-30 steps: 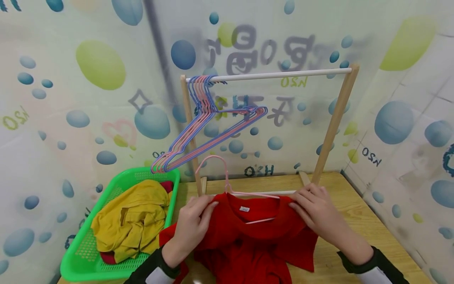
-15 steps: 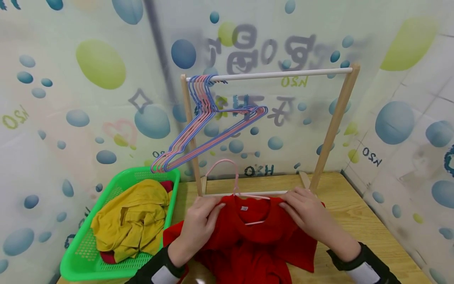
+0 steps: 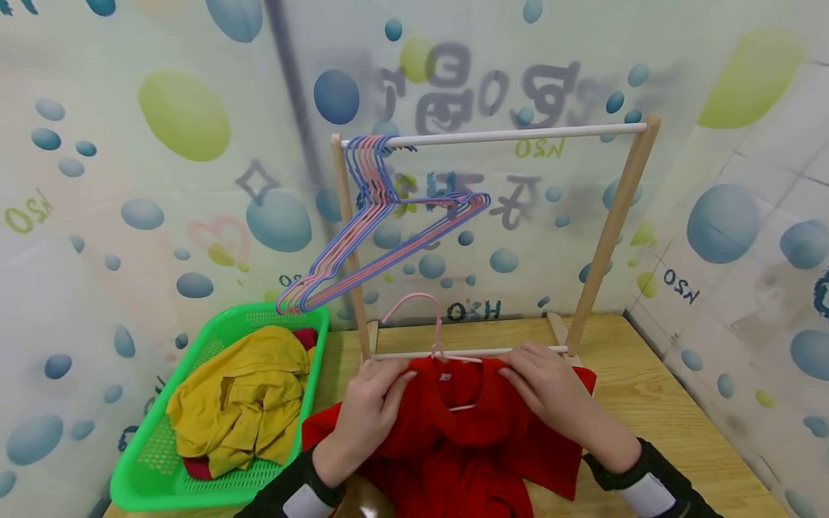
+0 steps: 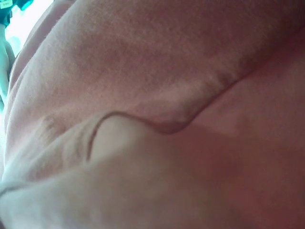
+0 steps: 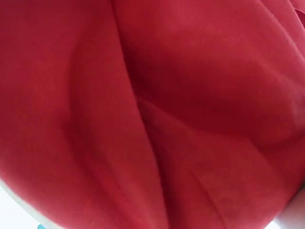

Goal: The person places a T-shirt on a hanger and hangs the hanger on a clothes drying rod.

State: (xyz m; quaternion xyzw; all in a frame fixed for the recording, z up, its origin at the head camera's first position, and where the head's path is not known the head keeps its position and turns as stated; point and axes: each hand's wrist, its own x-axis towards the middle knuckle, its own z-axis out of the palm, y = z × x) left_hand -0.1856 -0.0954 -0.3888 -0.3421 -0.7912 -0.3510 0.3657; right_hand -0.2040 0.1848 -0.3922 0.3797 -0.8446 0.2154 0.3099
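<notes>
A red short-sleeved shirt [image 3: 453, 460] hangs between my two hands in the head view, its neckline facing up with a small white label inside. Through the collar runs a pink hanger [image 3: 438, 327], its hook standing above the neckline and leaning left. My left hand [image 3: 369, 410] pinches the shirt at the left shoulder, thumb in front. At the right shoulder my right hand [image 3: 550, 392] pinches the cloth in the same way. Most of the hanger's arms are hidden inside the shirt. Red cloth [image 5: 143, 95] fills the right wrist view; the left wrist view is close and washed out.
Behind the shirt stands a rack with wooden posts [image 3: 612, 237] and a white rod [image 3: 518, 135]. Several blue and pink hangers [image 3: 369, 230] hang at its left end. A green basket [image 3: 139, 450] with yellow clothing [image 3: 242, 403] sits left on the wooden table [image 3: 673, 410].
My right hand has moved left, closer to my left hand, which has shifted slightly right. The hanger hook has moved right, and the neckline has narrowed.
</notes>
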